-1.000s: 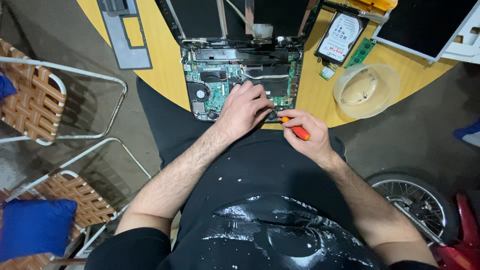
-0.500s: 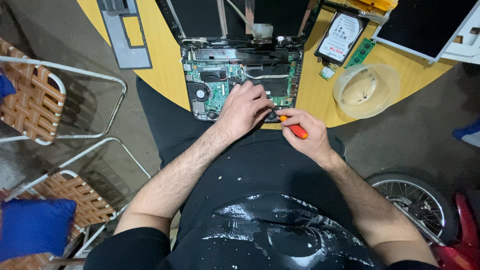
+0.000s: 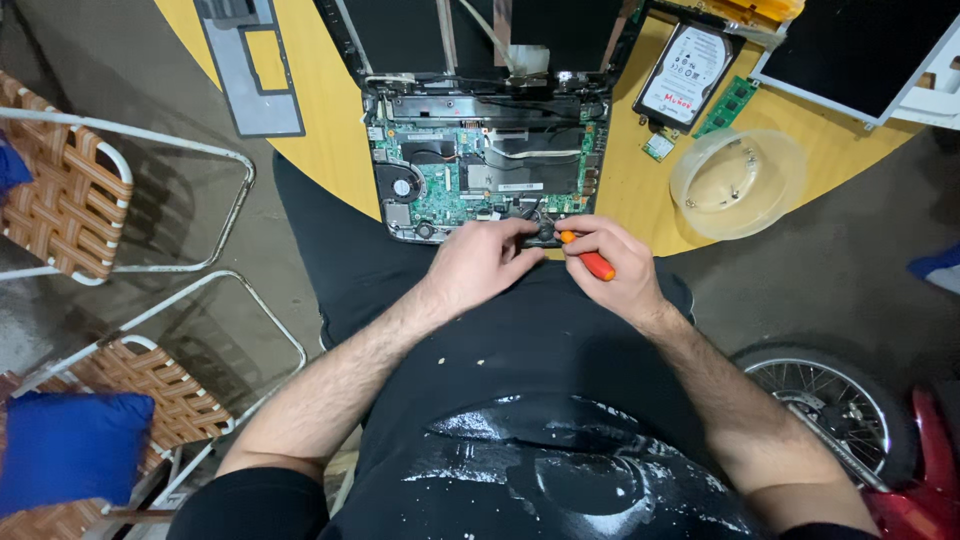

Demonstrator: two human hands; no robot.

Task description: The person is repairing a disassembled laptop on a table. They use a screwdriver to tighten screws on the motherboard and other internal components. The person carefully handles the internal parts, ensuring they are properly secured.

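An opened laptop base [image 3: 480,170] with its green circuit board and small fan bare lies at the near edge of a yellow round table [image 3: 330,130]. My right hand [image 3: 615,270] grips an orange-handled screwdriver [image 3: 590,260], its tip at the board's near right edge. My left hand [image 3: 480,265] rests just to the left of it, fingertips on the laptop's front edge beside a small black part. The screwdriver's tip is hidden between the two hands.
A hard drive [image 3: 690,75], a green memory stick [image 3: 727,105] and a clear plastic bowl [image 3: 738,180] lie right of the laptop. A grey panel [image 3: 250,65] lies left. Woven folding chairs [image 3: 60,190] stand at left, a blue cushion [image 3: 70,450] and a spoked wheel [image 3: 830,400] below.
My left hand has slid down off the circuit board to the laptop's front edge. My right hand with the screwdriver has stayed close by at the board's near right edge.
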